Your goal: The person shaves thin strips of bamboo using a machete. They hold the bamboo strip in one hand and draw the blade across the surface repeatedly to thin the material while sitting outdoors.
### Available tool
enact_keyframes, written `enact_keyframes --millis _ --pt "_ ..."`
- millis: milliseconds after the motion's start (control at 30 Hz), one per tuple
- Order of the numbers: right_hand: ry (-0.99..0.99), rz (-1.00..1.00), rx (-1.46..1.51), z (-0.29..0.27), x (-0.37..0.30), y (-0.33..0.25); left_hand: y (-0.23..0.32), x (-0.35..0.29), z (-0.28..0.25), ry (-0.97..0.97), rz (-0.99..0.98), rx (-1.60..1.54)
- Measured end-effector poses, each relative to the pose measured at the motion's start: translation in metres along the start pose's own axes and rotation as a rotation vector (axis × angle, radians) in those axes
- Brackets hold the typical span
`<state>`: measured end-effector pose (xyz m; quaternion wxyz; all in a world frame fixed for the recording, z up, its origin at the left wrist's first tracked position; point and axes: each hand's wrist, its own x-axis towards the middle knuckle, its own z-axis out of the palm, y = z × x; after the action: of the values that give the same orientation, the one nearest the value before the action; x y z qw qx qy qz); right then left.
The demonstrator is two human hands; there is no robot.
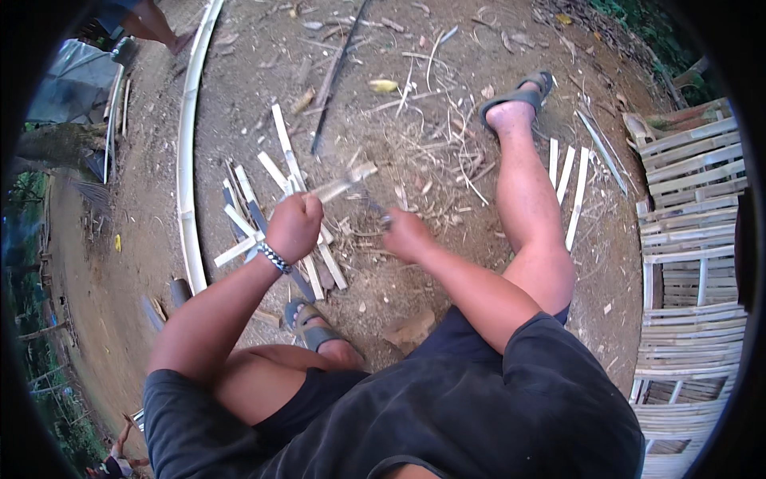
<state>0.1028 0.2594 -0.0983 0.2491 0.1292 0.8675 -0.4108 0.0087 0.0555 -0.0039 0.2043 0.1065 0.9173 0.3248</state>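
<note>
My left hand (294, 228), with a braided bracelet at the wrist, is closed in a fist around a pale bamboo strip (348, 183). The strip's free end points away and to the right, smeared by motion. A short way to the right, my right hand (408, 236) grips what looks like a knife (372, 205). Its dark blade is blurred and angles toward the strip; whether the two touch I cannot tell. Beneath and beside my left hand lies a loose pile of cut bamboo strips (329, 266), some crossing each other.
A long bamboo length (187, 160) curves along the left. Shavings (459, 152) litter the ground ahead, beside a thin dark rod (337, 80). More strips (565, 174) lie beyond my right leg. A slatted bamboo panel (690, 247) stands at right. Another person's leg (159, 28) shows far left.
</note>
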Motion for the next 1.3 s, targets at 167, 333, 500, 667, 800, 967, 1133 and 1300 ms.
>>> enact_keyframes --millis 167,333,500,667,800,967,1133,1300 --pt "-0.117 -0.127 -0.004 -0.02 -0.035 -0.071 -0.012 -0.006 -0.012 0.014 -0.022 0.019" --pt "0.038 -0.065 -0.079 -0.016 0.009 0.008 0.002 0.002 -0.003 0.056 0.106 0.033" --pt "0.028 -0.12 -0.067 0.018 0.028 0.037 -0.012 -0.002 0.008 0.038 0.071 0.053" --pt "-0.046 -0.043 -0.008 -0.001 -0.009 -0.039 -0.008 0.008 -0.009 0.0 -0.027 0.01" --pt "-0.02 0.027 -0.024 -0.012 0.031 0.024 0.002 0.007 0.002 -0.024 -0.008 0.059" --pt "-0.103 -0.087 -0.004 -0.008 0.013 -0.028 0.0 0.001 -0.003 0.018 -0.03 -0.008" --pt "-0.032 0.027 -0.123 -0.007 0.018 -0.027 0.001 0.014 -0.001 0.048 -0.024 -0.039" --pt "-0.058 0.066 -0.129 -0.025 0.038 0.01 0.006 0.007 0.005 0.02 0.05 0.022"
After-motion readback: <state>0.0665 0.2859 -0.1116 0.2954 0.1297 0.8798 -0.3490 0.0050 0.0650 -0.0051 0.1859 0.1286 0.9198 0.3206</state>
